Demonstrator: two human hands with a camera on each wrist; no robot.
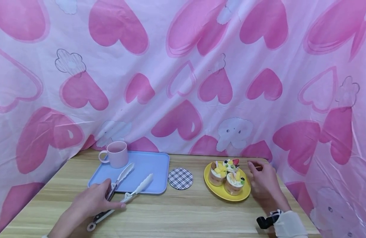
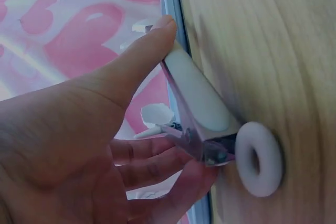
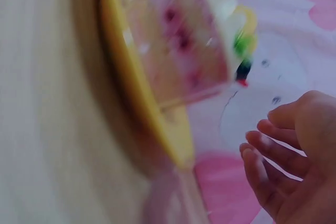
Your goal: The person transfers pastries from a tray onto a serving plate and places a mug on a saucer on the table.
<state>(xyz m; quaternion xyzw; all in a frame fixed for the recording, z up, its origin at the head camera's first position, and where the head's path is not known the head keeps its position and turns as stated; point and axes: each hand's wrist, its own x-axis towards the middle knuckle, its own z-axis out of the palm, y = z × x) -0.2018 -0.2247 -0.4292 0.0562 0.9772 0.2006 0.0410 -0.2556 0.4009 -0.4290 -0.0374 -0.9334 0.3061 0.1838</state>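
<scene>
My left hand (image 1: 89,201) holds a pair of tongs (image 1: 143,183) with white scalloped tips, spread apart over the front edge of the blue tray. In the left wrist view, the thumb lies along the white handle (image 2: 197,90) and the fingers curl about the other arm, near the ring end. At the right, my right hand (image 1: 264,177) is beside the yellow plate (image 1: 246,186), its fingers loosely bent and holding nothing. Three clear dessert cups (image 1: 233,189) topped with cream and fruit stand on the plate. The right wrist view is blurred, but a gap shows between hand and plate.
A pink mug (image 1: 118,155) stands at the back left of the blue tray (image 1: 159,163). Between tray and plate lies a round checked coaster (image 1: 180,178). A pink heart-patterned curtain (image 1: 177,125) hangs along the back and sides of the wooden table (image 1: 177,215).
</scene>
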